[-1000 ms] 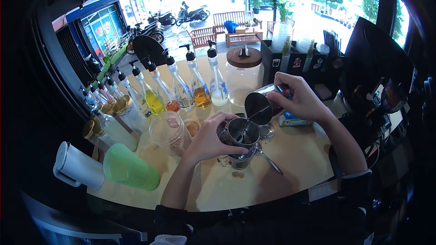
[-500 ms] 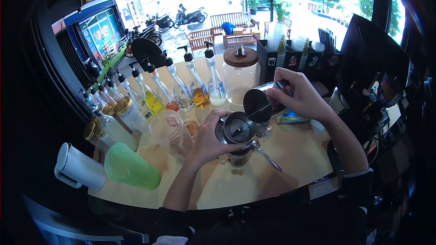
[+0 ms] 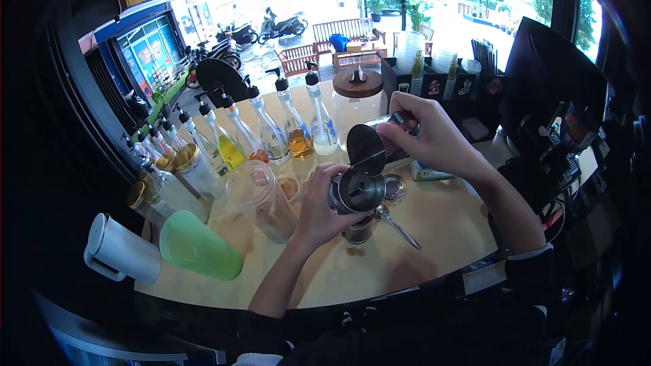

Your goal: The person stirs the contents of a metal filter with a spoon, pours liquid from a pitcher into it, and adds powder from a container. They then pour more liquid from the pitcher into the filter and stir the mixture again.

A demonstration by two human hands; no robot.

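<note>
Sitting on top of a glass mug, the metal filter cup is standing near the middle of the counter, a little toward its near edge. The left hand is wrapping round the filter's left side, with its fingers closed on the wall and steadying it over the mug. The right hand is clamping a steel pitcher and tipping it, so that its mouth is hanging just above the filter's far rim. I cannot tell whether liquid is running at this instant.

By my judgement, the pour is going best as a thin, slow stream aimed at the filter's centre. The pitcher lip should be held low and the left hand should be holding the filter level, so nothing is running down the outside of the mug.

A spoon is lying just right of the mug, and a round metal lid is resting behind it. A clear plastic jar is standing to the left. Pump bottles are lining the far-left edge, and a green cup is lying by the near-left edge.
</note>
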